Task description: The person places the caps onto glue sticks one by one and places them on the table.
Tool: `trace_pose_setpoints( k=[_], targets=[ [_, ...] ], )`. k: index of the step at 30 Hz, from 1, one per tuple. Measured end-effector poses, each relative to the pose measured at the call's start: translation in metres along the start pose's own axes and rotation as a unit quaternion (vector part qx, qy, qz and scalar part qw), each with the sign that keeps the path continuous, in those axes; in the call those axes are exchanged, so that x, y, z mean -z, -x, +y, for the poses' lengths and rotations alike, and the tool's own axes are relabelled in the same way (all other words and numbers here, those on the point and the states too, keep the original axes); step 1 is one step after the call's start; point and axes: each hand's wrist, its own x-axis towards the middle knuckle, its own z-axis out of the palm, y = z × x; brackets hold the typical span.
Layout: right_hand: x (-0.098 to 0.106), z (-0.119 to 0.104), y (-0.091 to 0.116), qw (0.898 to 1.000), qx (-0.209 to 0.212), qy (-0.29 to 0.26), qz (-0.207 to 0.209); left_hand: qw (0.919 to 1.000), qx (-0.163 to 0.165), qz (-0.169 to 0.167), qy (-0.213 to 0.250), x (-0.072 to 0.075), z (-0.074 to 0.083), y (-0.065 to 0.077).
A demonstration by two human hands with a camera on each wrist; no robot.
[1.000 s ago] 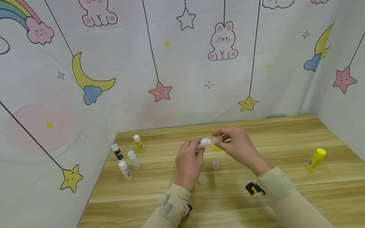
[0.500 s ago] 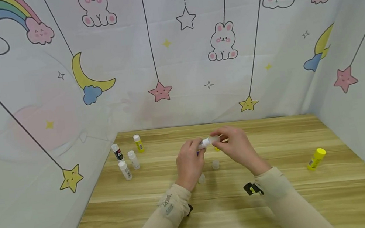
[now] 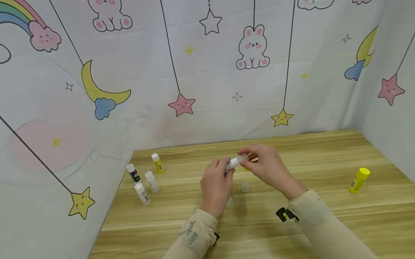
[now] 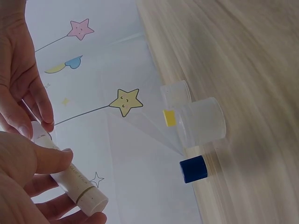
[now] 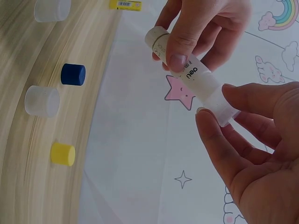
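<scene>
My left hand (image 3: 215,187) grips a white glue stick (image 5: 190,77), which is tilted above the table and has "deli" printed on its barrel. At the stick's other end, my right hand (image 3: 270,165) pinches a translucent cap (image 5: 218,108) between thumb and fingers. That cap sits over the end of the stick; how firmly, I cannot tell. Beneath the hands, two loose translucent caps (image 3: 245,187) rest on the table. A blue cap (image 5: 73,74) and a yellow cap (image 5: 63,154) stand near them, both mostly covered by the hands in the head view.
On the table's left side stand several glue sticks: a black one (image 3: 133,173), a yellow one (image 3: 158,163) and two white ones (image 3: 152,182). A larger yellow glue stick (image 3: 359,180) stands at the right. A printed curtain (image 3: 200,62) hangs behind the table (image 3: 273,245).
The right hand has moved slightly left, bringing the translucent cap from just off the white glue stick onto its end. The left hand has barely moved.
</scene>
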Motion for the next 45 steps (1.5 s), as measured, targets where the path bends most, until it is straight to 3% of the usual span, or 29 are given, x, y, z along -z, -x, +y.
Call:
trace_pose_setpoints(
  k=[45],
  targets=[
    [-0.0017,-0.0008,0.0002,1.0,0.008,-0.002,-0.002,0.9998,-0.014,0.008,-0.007,0.0025,0.001,0.0016]
  ],
)
